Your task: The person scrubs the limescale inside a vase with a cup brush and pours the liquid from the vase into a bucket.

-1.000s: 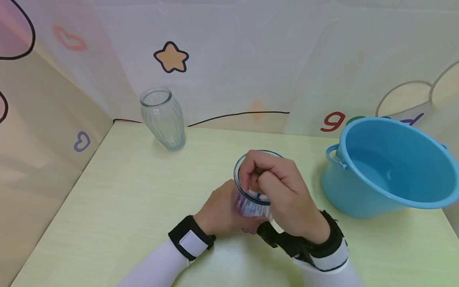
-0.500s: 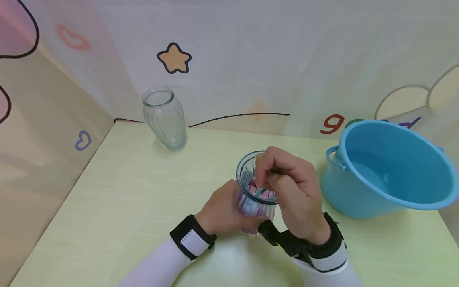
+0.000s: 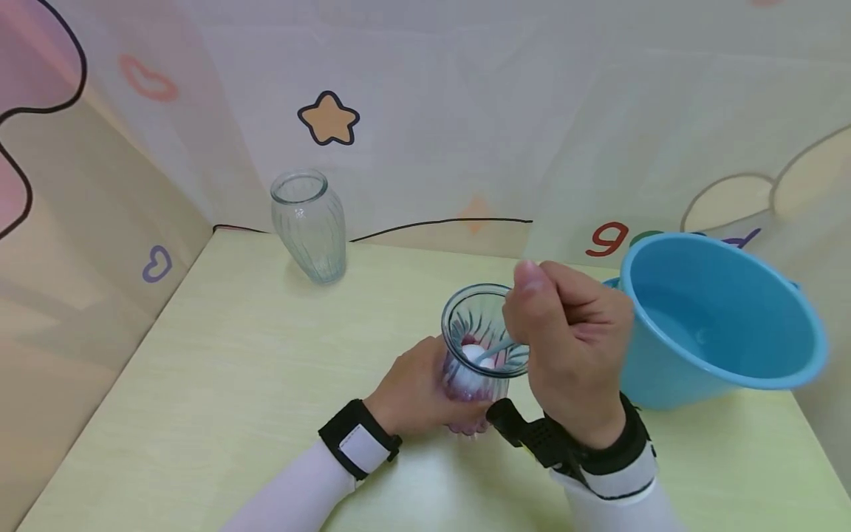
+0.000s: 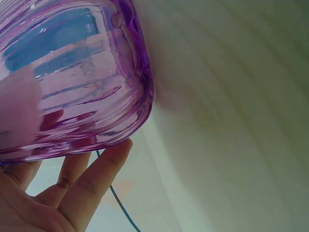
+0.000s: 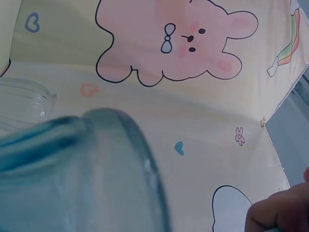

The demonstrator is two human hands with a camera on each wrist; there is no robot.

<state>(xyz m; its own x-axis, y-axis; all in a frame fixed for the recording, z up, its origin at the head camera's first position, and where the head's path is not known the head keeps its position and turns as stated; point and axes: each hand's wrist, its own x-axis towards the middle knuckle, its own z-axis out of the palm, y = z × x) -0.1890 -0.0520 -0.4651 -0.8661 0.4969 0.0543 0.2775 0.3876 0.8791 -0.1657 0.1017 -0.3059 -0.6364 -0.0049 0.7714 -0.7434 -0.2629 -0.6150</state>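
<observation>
A ribbed, purple-tinted glass vase [image 3: 475, 366] stands on the pale green table [image 3: 233, 384]. My left hand [image 3: 412, 391] grips its belly from the left. In the left wrist view the vase [image 4: 72, 82] fills the top left, with my fingers [image 4: 77, 191] under it. My right hand [image 3: 572, 347] hovers at the vase's right rim, fingers curled round a thin pale stick [image 3: 497, 349]. The stick slants down into the vase mouth to a white tip [image 3: 473, 355]. The right wrist view shows only the blurred vase rim [image 5: 111, 164] and one fingertip [image 5: 280, 212].
A clear ribbed glass vase [image 3: 309, 225] stands at the back left near the wall. A blue plastic basin [image 3: 711, 318] holding a little water sits just right of my right hand. Cartoon-printed cloth walls [image 3: 465, 111] close off the back and left.
My right hand has lifted up and to the right off the vase mouth, uncovering the opening and the stick with its white tip. My left hand keeps its hold on the vase.
</observation>
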